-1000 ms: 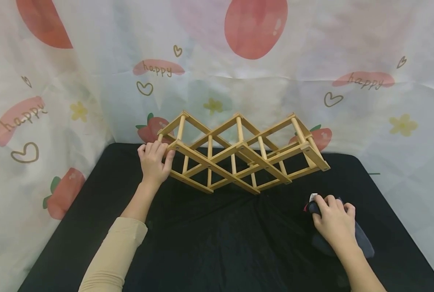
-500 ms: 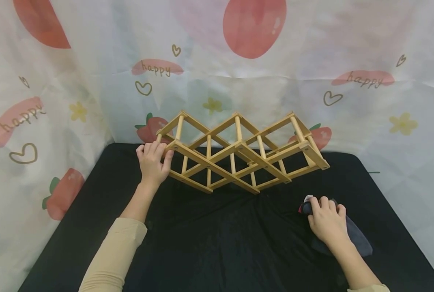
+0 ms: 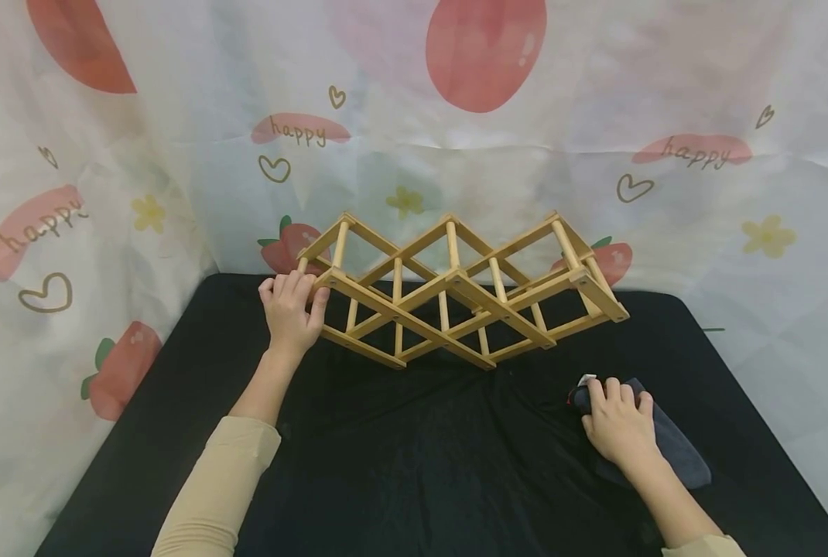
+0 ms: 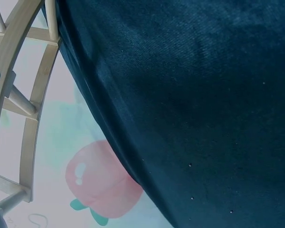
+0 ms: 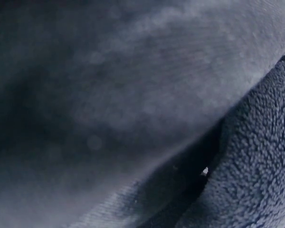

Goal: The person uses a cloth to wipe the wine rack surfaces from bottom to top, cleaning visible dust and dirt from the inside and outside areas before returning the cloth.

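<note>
My left hand (image 3: 290,313) grips the left end of a light wooden lattice rack (image 3: 396,316), its fingers over the end and its thumb on the near side. The rack stands stretched out in crossed slats joined by round dowels. In the left wrist view, part of the rack (image 4: 28,152) runs along the left edge. On the right, my right hand (image 3: 623,422) holds a dark blue-grey cloth (image 3: 682,449) with bent fingers. A white tag (image 3: 586,380) shows at the cloth's far end. The right wrist view has the fuzzy cloth (image 5: 256,156) close up; its fingertips are hidden.
Black fabric covers the table (image 3: 414,464). Behind it hangs a pale curtain (image 3: 525,170) printed with fruit, hearts and flowers, and it continues down the left side. The rack stands near the table's back edge.
My right hand has shifted left and slightly nearer, and the tagged end of the cloth has moved left with it. The left hand and the rack have hardly moved.
</note>
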Action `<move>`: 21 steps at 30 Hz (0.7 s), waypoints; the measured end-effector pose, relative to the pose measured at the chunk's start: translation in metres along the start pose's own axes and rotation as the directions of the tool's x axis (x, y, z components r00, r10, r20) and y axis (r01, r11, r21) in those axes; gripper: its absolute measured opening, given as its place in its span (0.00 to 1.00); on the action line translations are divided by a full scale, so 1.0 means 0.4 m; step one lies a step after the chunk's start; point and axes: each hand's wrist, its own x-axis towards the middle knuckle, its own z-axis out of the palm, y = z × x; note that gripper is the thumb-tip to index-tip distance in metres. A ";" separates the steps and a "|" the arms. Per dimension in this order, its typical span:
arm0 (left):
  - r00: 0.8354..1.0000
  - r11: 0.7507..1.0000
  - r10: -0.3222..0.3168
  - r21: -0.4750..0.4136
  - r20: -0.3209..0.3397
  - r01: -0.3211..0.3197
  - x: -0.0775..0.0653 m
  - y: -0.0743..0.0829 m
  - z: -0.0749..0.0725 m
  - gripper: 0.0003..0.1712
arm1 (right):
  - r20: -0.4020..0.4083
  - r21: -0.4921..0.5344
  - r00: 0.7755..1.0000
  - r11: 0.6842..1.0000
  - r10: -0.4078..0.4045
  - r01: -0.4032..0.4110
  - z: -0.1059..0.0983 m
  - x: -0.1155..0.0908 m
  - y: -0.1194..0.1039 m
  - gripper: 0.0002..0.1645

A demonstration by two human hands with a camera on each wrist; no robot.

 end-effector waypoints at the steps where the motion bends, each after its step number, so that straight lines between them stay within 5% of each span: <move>1: 1.000 1.000 0.001 0.000 0.001 -0.001 0.001 0.001 0.001 0.26 | 0.004 0.000 1.000 1.000 0.002 -0.002 0.000 0.000 0.000 0.31; 15: 0.999 1.000 0.031 0.004 0.025 -0.031 0.010 0.007 0.007 0.25 | 0.097 -0.014 0.995 1.000 0.025 -0.024 -0.025 -0.002 -0.001 0.34; 21: 0.995 1.000 0.019 0.001 0.100 -0.020 0.017 0.014 -0.011 0.25 | 0.201 -0.014 0.979 0.999 -0.025 0.029 -0.091 0.012 0.006 0.32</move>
